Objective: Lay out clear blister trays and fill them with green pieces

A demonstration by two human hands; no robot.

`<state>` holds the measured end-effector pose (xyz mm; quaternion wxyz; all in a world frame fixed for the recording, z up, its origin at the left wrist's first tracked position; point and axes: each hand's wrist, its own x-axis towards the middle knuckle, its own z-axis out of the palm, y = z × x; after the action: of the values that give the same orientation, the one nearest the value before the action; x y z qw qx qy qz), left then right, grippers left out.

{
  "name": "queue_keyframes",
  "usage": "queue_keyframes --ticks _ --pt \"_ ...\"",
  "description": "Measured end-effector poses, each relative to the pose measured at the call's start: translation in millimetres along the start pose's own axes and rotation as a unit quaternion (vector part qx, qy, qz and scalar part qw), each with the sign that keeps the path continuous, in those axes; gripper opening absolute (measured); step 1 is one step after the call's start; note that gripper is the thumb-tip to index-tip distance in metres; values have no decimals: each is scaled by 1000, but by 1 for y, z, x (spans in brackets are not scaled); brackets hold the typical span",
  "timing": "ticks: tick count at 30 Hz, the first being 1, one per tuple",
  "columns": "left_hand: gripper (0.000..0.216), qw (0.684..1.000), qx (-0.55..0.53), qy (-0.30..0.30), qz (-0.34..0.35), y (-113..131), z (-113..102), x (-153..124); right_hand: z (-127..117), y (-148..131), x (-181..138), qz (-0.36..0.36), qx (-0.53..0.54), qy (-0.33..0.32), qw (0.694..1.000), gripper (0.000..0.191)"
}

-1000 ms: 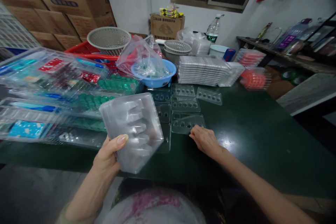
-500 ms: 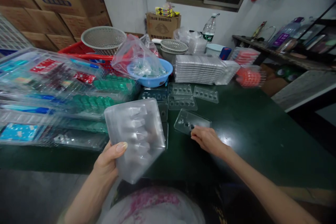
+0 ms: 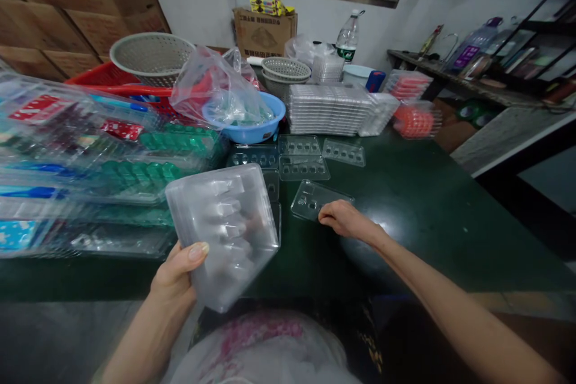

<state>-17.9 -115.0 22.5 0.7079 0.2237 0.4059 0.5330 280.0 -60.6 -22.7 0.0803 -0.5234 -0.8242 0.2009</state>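
Counter (image 3: 427, 252), dark green and smooth-topped, carried the goods under inspection. Left hand (image 3: 177, 270) was closed on a stack of clear rectangular plastic trays (image 3: 225, 222), thumb on the near face, other fingers hidden behind; the stack was raised and tilted above the near edge, its moulded ridges in a row. Right hand (image 3: 342, 217) was narrow, fingers drawn together at the near right part of a single clear plastic tray with moulded recesses (image 3: 310, 197), which lay at an angle on the counter. Whether the fingertips pinched this tray or only pressed it could not be told.

Just beyond, similar clear trays (image 3: 304, 168) lay flat in loose rows, one apart to the right; those at left were partly hidden by the raised stack. Behind them stood a round light-blue plastic basin (image 3: 266, 129), a translucent plastic bag (image 3: 218, 87) spilling over its rim, and, to its right, a long block of nested clear plastic packs (image 3: 330, 111). Left of the rows lay heaped clear packages with green moulded inserts (image 3: 139, 175), their outlines blurred. At the rear, a round grey perforated basket (image 3: 150, 57) rested on a red plastic crate (image 3: 96, 79).
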Motion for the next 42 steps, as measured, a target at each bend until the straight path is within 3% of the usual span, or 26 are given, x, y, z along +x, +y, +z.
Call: queue_keyframes --ticks 3,8,15,24,32,42 --pt "25 1000 5 -7 -5 -1 -2 1 -3 -1 1 -3 4 -10 1000 19" --pt "47 1000 3 -5 -5 -2 -2 1 -6 -1 3 -5 8 -20 1000 18" --pt "52 1000 -9 -3 -3 0 -3 0 -8 -1 4 -9 12 -35 999 18" --pt "38 1000 1 -2 2 -1 -6 1 -9 -6 7 17 -33 -52 998 19" --pt "26 1000 6 0 10 -3 -13 3 -4 -25 -6 58 -150 -48 986 12" --pt "25 1000 10 -18 -11 -12 0 7 5 -29 4 35 -250 -28 967 28"
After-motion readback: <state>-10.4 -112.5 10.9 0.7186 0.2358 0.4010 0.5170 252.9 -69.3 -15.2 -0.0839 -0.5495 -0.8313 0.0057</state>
